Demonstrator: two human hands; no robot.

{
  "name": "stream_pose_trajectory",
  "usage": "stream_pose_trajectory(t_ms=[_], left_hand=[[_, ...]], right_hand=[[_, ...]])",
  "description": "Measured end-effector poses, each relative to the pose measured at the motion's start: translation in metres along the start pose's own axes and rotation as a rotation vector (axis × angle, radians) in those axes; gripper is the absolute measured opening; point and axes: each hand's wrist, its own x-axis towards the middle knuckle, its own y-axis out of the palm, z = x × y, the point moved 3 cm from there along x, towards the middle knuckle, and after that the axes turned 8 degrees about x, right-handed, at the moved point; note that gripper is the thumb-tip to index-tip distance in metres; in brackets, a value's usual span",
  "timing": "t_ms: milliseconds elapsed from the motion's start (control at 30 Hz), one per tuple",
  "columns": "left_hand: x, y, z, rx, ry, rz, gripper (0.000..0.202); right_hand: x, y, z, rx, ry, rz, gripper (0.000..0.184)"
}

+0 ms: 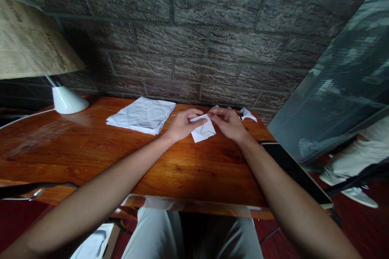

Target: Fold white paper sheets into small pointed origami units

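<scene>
Above the wooden table, a small folded piece of white paper (204,130) hangs between both hands. My left hand (186,123) is closed on its upper left side, with the thumb lying across the front. At the top right corner, the fingers of my right hand (227,121) pinch the same paper. Crease lines and overlapping flaps show on its face. Behind my right hand stand several folded white paper pieces (248,115), partly hidden by the hand. A stack of creased white sheets (142,114) lies to the left of my left hand.
The wooden table (182,174) meets a brick wall (212,44). On the left stands a lamp (69,99) with a newsprint shade. A dark tablet (293,170) lies at the right edge, beside my forearm. Another person's leg (358,158) shows at far right.
</scene>
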Motion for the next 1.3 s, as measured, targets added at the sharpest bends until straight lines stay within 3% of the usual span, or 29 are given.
stream_pose_trajectory(t_ms=[433,667,1100,1300], left_hand=[[-0.0007,-0.0023,-0.0027,0.012,0.005,0.025,0.030],[-0.0004,-0.0034,-0.0005,0.007,0.002,0.004,0.031],[-0.0003,-0.0032,-0.0029,-0.005,0.013,0.027,0.033],[0.0007,-0.0030,-0.0006,-0.026,-0.011,-0.024,0.037]], right_hand=[[0.0001,0.0022,0.0003,0.097,0.079,0.047,0.032],[-0.0003,0.0001,-0.0012,0.129,0.085,0.042,0.025],[-0.0006,-0.0001,0.0008,0.121,0.087,0.048,0.029],[-0.0006,-0.0002,0.0002,0.132,0.083,0.045,0.033]])
